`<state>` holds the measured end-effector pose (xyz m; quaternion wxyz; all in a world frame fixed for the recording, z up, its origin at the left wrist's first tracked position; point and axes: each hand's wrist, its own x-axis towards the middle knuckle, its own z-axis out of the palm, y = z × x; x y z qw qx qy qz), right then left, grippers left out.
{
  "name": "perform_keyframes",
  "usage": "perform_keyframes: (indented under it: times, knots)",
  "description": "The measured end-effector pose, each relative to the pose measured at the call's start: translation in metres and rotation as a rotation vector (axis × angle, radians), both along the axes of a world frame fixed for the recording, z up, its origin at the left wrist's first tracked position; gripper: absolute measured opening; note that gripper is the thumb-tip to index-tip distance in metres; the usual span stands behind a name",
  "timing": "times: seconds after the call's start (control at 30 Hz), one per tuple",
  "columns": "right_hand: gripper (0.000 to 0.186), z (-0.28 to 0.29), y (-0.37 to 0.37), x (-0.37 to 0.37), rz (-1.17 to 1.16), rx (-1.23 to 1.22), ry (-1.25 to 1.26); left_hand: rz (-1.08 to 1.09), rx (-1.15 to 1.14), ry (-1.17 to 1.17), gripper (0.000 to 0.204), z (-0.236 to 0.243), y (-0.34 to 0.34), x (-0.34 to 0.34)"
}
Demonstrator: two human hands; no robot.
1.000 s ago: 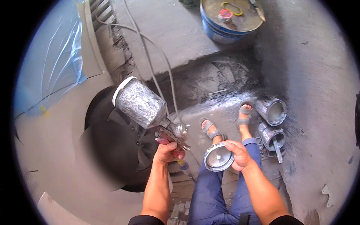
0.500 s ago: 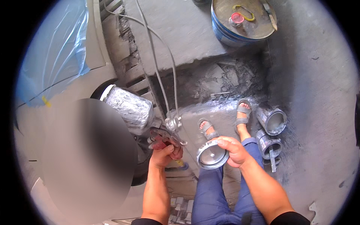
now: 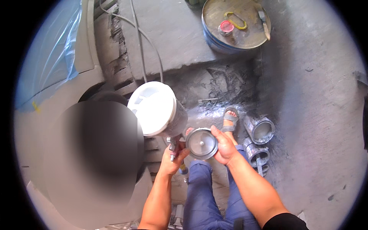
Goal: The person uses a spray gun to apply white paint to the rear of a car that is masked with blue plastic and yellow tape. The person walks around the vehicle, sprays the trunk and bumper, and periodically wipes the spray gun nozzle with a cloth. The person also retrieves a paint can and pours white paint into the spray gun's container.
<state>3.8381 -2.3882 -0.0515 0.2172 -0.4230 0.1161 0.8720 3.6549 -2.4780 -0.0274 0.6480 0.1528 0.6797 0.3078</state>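
Note:
My left hand is closed around the handle of a spray gun. Above it rises the gun's large cup, whose white round top faces up toward me; the wrapped, silvery side shows below. My right hand grips a round grey metal lid by its rim, thumb on the edge. The lid is held level beside the gun, close to my left fingertips; whether they touch it I cannot tell. Most of the gun's body is hidden under the cup.
Two open metal cans lie by my right foot, a flat stick in one. A blue drum bears a brush, a yellow clip and a red-capped jar. A hose crosses the broken floor. Blue film covers the car panel at left.
The spray gun has swung from lying tilted to standing upright, its white top now facing me. My right hand has brought the lid left and up, nearer the gun.

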Motion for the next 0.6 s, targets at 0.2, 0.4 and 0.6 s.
perform_keyframes:
  times: [0.2, 0.4, 0.6]
  knots:
    - [0.035, -0.051, 0.015, 0.025, 0.299, 0.242, -0.314, -0.004, -0.041, 0.271, 0.019, -0.012, -0.002, 0.01]
    - [0.018, -0.072, 0.193, 0.077, 0.333, 0.895, -1.028, 0.026, 0.002, 0.39, 0.019, -0.044, -0.014, 0.01]
    - [0.033, -0.07, 0.331, 0.083, 0.643, 1.616, -1.611, 0.028, 0.002, 0.455, 0.019, -0.067, -0.006, 0.018]
